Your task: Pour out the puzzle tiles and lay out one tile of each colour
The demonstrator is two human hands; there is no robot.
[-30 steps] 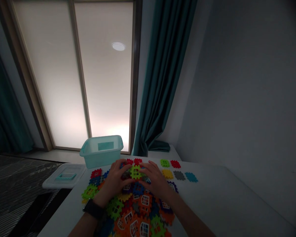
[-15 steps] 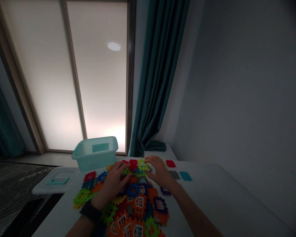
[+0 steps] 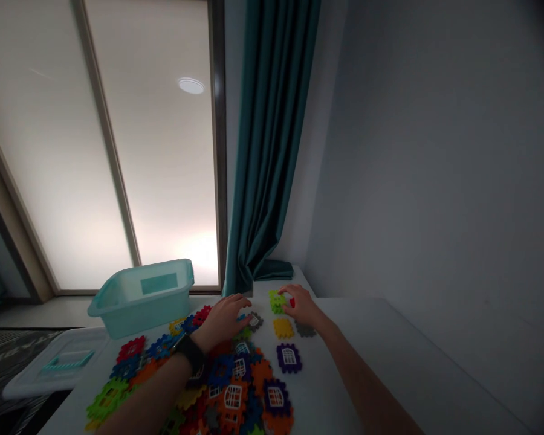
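Note:
My right hand is at the far side of the white table, thumb and forefinger closed on the right part of a lime-green notched plastic building piece. A bit of red shows under its fingers. A yellow piece lies just in front, and a grey one is partly covered by the hand. My left hand, wearing a black watch, rests over the far part of the colourful heap of pieces with its fingers apart. Close to its fingertips is a grey window piece.
A teal bin stands at the table's far left, beside its pale lid. Two purple window pieces lie along the heap's right side. Behind the table are a dark green curtain and a wall at right.
The view has swung right. My right hand has carried the lime-green piece away from the heap to the row of separate pieces. My left hand stays over the heap.

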